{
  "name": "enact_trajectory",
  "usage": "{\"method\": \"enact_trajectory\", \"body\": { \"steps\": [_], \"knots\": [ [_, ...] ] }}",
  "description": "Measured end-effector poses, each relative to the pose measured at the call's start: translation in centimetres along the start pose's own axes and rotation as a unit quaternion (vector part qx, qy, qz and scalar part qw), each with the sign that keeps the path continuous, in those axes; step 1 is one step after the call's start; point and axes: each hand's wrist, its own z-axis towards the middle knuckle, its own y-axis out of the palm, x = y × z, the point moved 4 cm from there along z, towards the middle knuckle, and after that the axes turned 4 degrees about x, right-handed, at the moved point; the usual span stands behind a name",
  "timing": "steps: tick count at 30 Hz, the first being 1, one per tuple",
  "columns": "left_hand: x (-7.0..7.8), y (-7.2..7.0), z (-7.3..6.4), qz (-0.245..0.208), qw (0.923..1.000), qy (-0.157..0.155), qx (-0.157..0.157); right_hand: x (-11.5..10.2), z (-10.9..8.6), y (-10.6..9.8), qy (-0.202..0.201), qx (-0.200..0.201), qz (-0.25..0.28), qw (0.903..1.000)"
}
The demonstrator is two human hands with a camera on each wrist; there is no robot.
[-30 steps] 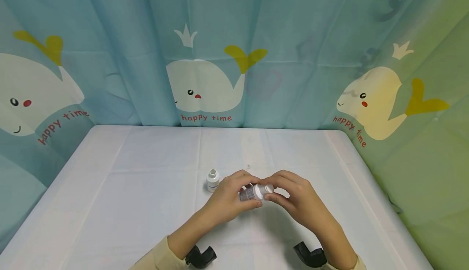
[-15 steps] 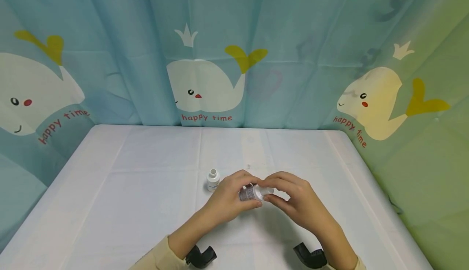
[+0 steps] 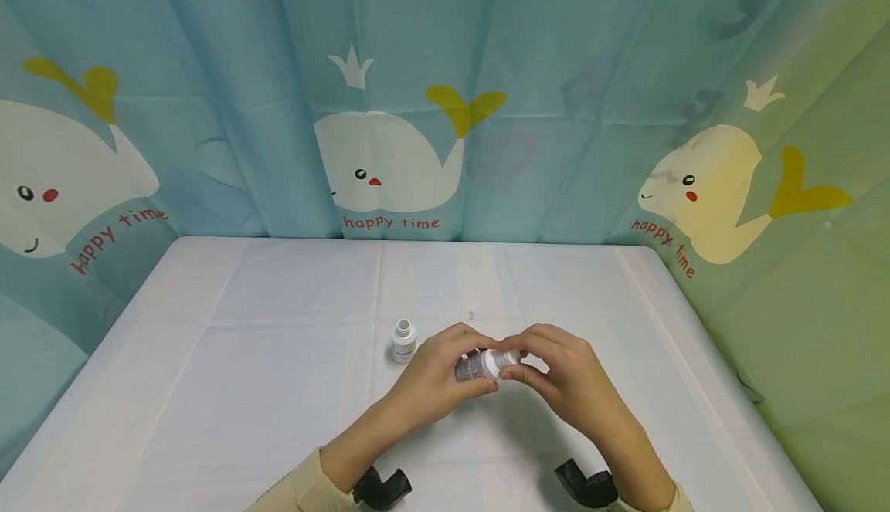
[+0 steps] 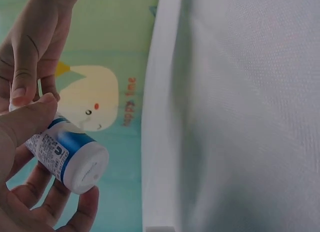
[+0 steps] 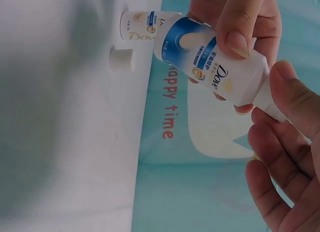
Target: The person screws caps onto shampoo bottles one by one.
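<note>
My left hand [image 3: 438, 377] grips a small white Dove bottle [image 5: 200, 57] round its body, tilted and held above the table. In the left wrist view the bottle's white base [image 4: 90, 169] and blue-edged label show. At the bottle's other end, my right hand [image 3: 559, 365] pinches the white cap [image 5: 268, 103] between thumb and fingers. A second white bottle [image 3: 403, 342] stands upright on the table just beyond my left hand, its narrow neck bare. Near it in the right wrist view sits a loose white cap [image 5: 123, 60], which my hands hide from the head view.
A white cloth covers the table [image 3: 278, 388]. Behind and beside it hangs a blue-green curtain [image 3: 556, 49] printed with whales. Black curved pieces [image 3: 381, 489] are worn at both wrists, beside beige sleeves [image 3: 306, 489].
My right fingers shift slightly about the cap, covering it more half a second ago than now. The left hand, the held bottle and the standing bottle stay in place.
</note>
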Motion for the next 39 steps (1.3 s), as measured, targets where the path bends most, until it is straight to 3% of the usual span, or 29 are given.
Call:
{"method": "enact_trajectory", "body": {
  "steps": [10, 17, 21, 27, 32, 39],
  "knots": [
    [0.0, 0.7, -0.2, 0.047, 0.9973, 0.022, 0.052, 0.2, -0.1, 0.1, 0.039, 0.012, -0.017, 0.9990],
    [-0.6, 0.9, 0.2, -0.015, 0.9975, -0.017, 0.066, 1.7, -0.5, -0.1, 0.085, 0.007, 0.054, 0.9949],
    [-1.1, 0.8, 0.5, -0.049, 0.9963, -0.041, 0.058, 2.6, -0.7, 0.2, 0.121, -0.022, 0.101, 0.9873],
    [-1.7, 1.7, 1.8, -0.087, 0.9937, -0.058, 0.039, 4.1, -0.8, 0.7, 0.180, -0.050, 0.136, 0.9730],
    [-1.8, 3.4, 3.3, -0.100, 0.9903, -0.087, 0.041, 5.8, -1.6, 0.1, 0.231, -0.031, 0.126, 0.9642],
    [-2.8, 5.8, 5.5, -0.112, 0.9865, -0.110, 0.047, 7.9, -2.4, -0.6, 0.267, -0.010, 0.109, 0.9575]
  ]
}}
